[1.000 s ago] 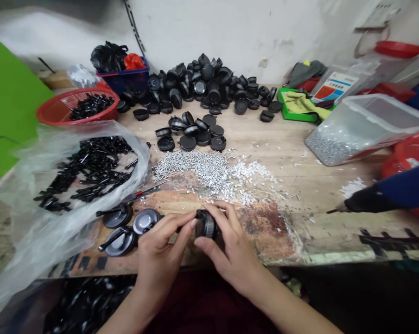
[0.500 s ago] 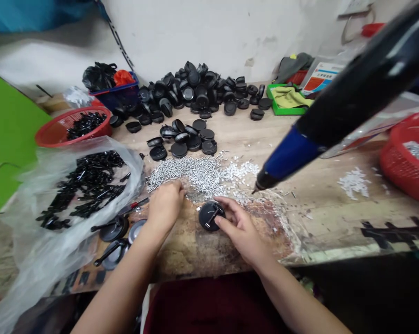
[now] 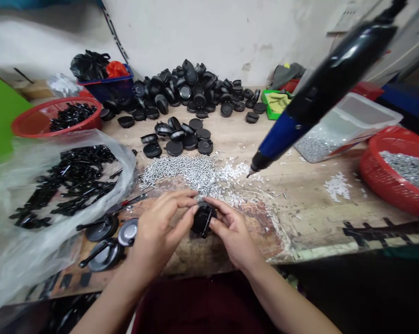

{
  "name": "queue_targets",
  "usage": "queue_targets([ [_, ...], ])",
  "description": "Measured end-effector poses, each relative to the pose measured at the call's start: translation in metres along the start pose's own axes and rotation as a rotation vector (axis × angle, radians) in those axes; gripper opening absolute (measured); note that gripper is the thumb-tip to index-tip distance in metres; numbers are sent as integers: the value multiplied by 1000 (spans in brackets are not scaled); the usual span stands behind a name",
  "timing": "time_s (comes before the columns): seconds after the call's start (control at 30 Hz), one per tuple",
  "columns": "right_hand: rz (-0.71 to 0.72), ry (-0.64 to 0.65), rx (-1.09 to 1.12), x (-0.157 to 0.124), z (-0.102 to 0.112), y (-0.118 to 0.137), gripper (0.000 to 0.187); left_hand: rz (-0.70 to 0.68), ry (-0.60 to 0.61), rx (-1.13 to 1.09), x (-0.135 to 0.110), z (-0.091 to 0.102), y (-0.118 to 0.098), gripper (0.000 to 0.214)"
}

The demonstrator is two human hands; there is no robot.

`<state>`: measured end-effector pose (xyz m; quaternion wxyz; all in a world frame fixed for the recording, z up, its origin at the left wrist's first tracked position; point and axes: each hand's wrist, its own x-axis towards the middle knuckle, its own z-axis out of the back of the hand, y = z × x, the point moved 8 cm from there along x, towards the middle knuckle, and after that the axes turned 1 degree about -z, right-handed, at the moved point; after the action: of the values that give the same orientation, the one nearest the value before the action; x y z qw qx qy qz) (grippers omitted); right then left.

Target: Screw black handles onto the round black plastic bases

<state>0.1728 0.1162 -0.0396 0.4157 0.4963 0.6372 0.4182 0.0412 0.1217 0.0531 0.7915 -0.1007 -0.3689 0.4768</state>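
My right hand (image 3: 232,227) grips a round black suction-cup base (image 3: 201,217) by its right edge, thumb on its face. A thin black bar lies tilted along the right of that face. My left hand (image 3: 169,220) is at the upper left of the base, thumb and fingertips drawn together; what they pinch, if anything, is too small to make out. Just beyond both hands lies a heap of small silver screws (image 3: 168,169), with nuts (image 3: 202,181) and white plastic bits (image 3: 235,171) to its right. A blue-and-black electric screwdriver (image 3: 296,113) hangs tip down above the table.
Several black round bases (image 3: 188,139) lie behind the screws, a larger pile (image 3: 192,88) against the wall. Left are a clear plastic bag (image 3: 126,171) of black parts, a red basket (image 3: 32,121) and bases with arms (image 3: 107,255). Another red basket (image 3: 386,192) and a clear bin (image 3: 362,118) stand right.
My left hand has moved right, from the screw heap's edge to the base. The base has turned and tilted in my right hand. The view has shifted, showing more at the right.
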Motion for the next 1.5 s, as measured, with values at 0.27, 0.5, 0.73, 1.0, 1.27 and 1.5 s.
queue_targets([
  [0.27, 170, 52, -292, -14, -17, 34, 41, -6, -191, -89, -23, 2, -13, 13],
  [0.5, 270, 94, -477, -19, -23, 48, 43, -60, -250, -128, -28, 8, -16, 20],
  [0.73, 325, 143, -561, -21, -28, 61, 43, -134, -262, -92, -30, 15, -24, 21],
  [1.0, 340, 235, -639, -19, -28, 67, 43, -223, -134, -79, -32, 11, -26, 19],
  [1.27, 157, 179, -311, -14, -20, 45, 40, -77, -149, -50, -43, 8, -28, 37],
  [1.5, 56, 150, -172, -14, -19, 34, 37, -92, -135, -73, -46, 5, -30, 39],
])
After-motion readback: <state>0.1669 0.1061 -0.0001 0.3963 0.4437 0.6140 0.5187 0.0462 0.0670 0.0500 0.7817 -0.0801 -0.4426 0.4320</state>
